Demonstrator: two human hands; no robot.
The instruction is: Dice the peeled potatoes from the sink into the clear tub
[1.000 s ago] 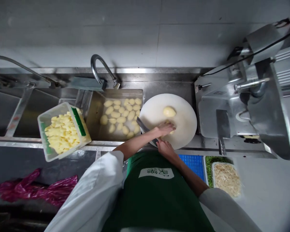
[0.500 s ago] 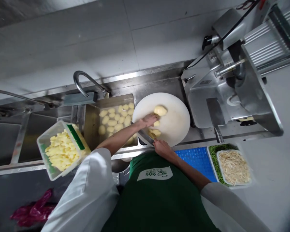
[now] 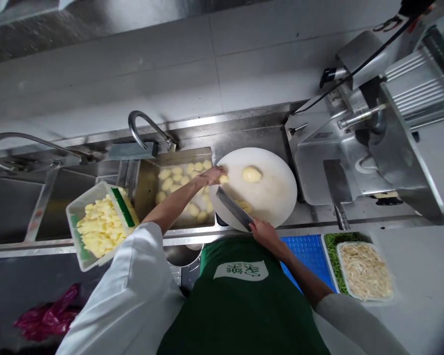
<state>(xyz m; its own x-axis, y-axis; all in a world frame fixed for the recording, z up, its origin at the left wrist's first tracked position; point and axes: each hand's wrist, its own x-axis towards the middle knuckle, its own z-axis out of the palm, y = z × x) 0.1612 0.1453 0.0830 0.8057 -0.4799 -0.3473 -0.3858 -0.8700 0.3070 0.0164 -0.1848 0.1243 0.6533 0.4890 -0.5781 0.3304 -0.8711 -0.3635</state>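
My right hand (image 3: 265,232) is closed round the handle of a broad kitchen knife (image 3: 234,208). Its blade slants up and left over the round white cutting board (image 3: 277,197). At the board's left edge my left hand (image 3: 213,175) has its fingers curled on a peeled potato piece (image 3: 224,179), partly covered by the fingertips. Cut potato slices (image 3: 244,205) lie just beyond the blade, and one larger peeled potato (image 3: 251,174) rests near the board's middle.
Left of the board, a sink (image 3: 146,185) holds several peeled potatoes in water. A tilted clear tub (image 3: 71,217) full of cut potato stands farther left. A cleaver (image 3: 336,182) lies on the slicing machine (image 3: 311,167) at right; a tray of shredded food (image 3: 364,268) sits below.
My left hand has moved left to the board's edge, the potato piece at its fingertips. The knife has come away from the slices and shows more of its blade. The view has shifted slightly.
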